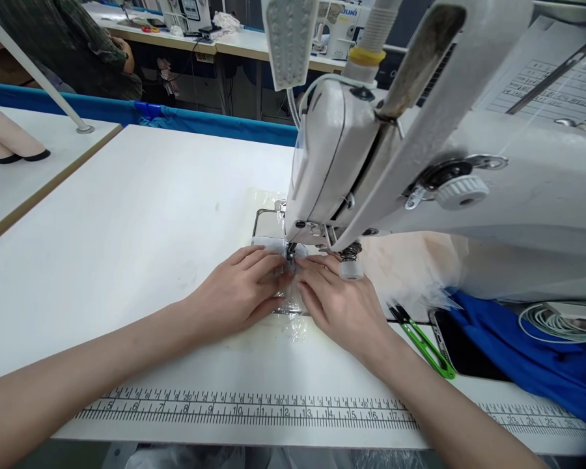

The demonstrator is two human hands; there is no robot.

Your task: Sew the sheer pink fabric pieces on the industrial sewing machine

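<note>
Table (151, 202) first: it is big and white, and your arms reach over it. On it stands the sewing machine (332, 150); its head hangs over your fingers, so it could hide a slip from you. At your right lies bunched blue cloth (532, 365); a bump could push it into other things. Your left hand (239, 286) and right hand (339, 303) sit on each side of the sewing spot, fingers close together and bent down. I can't tell if they pinch anything. The black phone (463, 345) and green snips (424, 345) lie near your right arm, so a swing could knock them. The small pale piece (268, 242) is by your left fingertips, under the machine's head. It could go crooked if one hand pulls more. Last, the tiny metal foot (291, 251): your fingertips are so near that a slip could hurt them.
</note>
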